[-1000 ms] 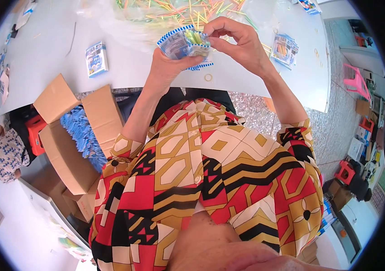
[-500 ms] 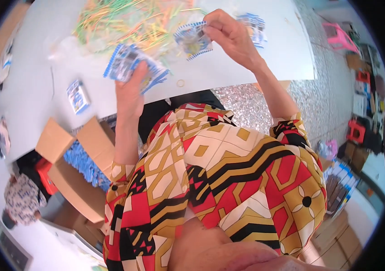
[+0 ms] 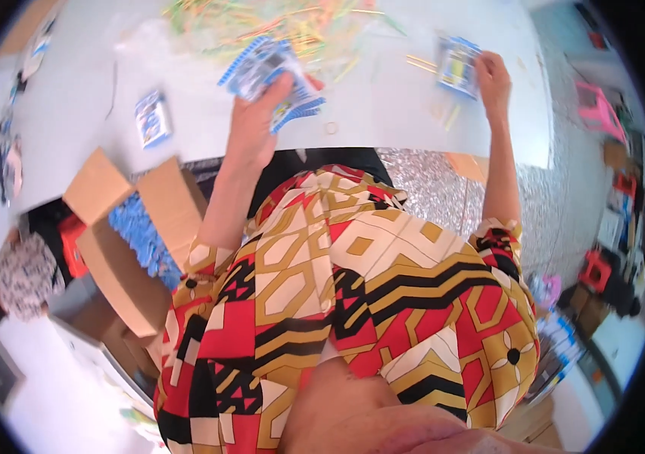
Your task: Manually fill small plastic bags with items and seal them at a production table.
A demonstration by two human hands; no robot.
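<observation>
So, left to right. Over at the far left edge there's another person (image 3: pixel 27 276) in a patterned top, sitting low beside a red seat (image 3: pixel 73 248). Next is an open box (image 3: pixel 122 281) on the near side of the worktop (image 3: pixel 383 106), flaps up, with a heap of blue stuff (image 3: pixel 141 240) inside. A bit farther off, on the left part of the worktop, a blue and white packet (image 3: pixel 153 119) lies on its own, near a thin dark strand (image 3: pixel 113 89).

Then the left hand (image 3: pixel 256 115), raised at the near side of the worktop, thumb across the front and fingers clamped on a fanned bunch of blue and white packs (image 3: pixel 260 66). Beyond that, at the far side, a messy pile of sticks (image 3: pixel 285 21), mostly green, yellow and orange, pretty blurry. Nearer and just right of the bunch sits a small pale ring (image 3: pixel 331 128).

Over on the right is one more pack, call it the right pack (image 3: pixel 456 68), yellow-green showing through it, with a couple of loose sticks (image 3: pixel 419 63) sticking out to its left. The right hand (image 3: pixel 494 82) is at its right edge, fingers bent and touching it, but with the blur I can't tell if they're actually pinching it. Past the worktop's right end, a pink stool (image 3: pixel 599 112) stands on the floor (image 3: pixel 565 178)
</observation>
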